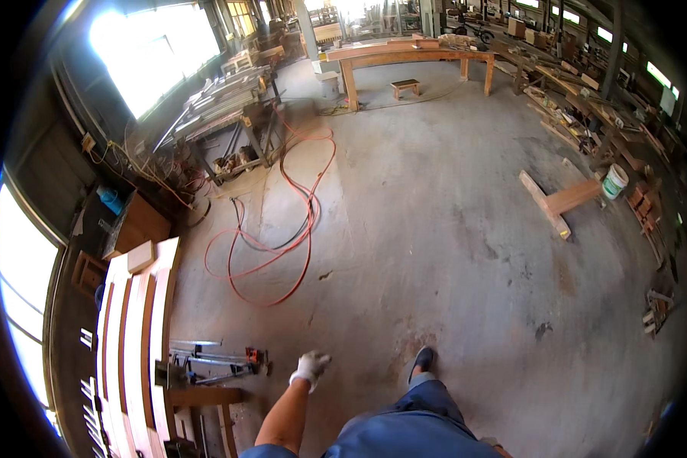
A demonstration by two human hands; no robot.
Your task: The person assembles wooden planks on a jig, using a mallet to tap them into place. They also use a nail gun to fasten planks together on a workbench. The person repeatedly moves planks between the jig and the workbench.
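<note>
The white-gloved left hand point(310, 367) hangs open and empty just right of the steel bar clamps with red heads point(220, 363) on the concrete floor point(435, 229); the right hand is out of view.

My right hand out of frame, my left hand point(310, 368) gloved and motion-blurred so grip unreadable, boards point(133, 336) cut off at lower edge, far bench clutter point(580, 114) too small to identify, windows point(156, 49) blown out

Gloved left hand point(310, 368) swings forward, fingers loose.
</note>
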